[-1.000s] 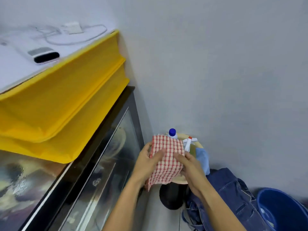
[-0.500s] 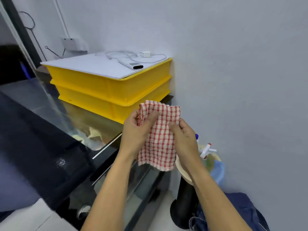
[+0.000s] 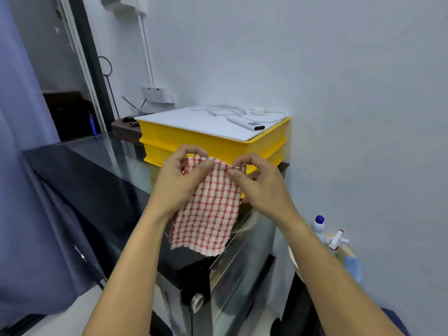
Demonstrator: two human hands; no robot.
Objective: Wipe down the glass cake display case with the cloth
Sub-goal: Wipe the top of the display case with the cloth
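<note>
A red-and-white checked cloth (image 3: 208,212) hangs in the air above the glass display case (image 3: 104,180). My left hand (image 3: 179,180) pinches its upper left corner and my right hand (image 3: 261,187) pinches the upper right edge. The cloth's lower part hangs loose over the case's right end. The case has a dark glass top and a glass side panel (image 3: 232,270) with a round metal knob low down.
Two stacked yellow trays (image 3: 218,146) with a white board, a cable and a power bank sit on the case's far end, against the wall. A round stool (image 3: 298,263) at lower right holds a spray bottle (image 3: 337,241) and a blue-capped bottle (image 3: 318,226). A blue curtain (image 3: 21,166) hangs at left.
The view has lifted from the case's side to its top. Both hands have raised the cloth and moved their grip to its top edge, spreading it wider.
</note>
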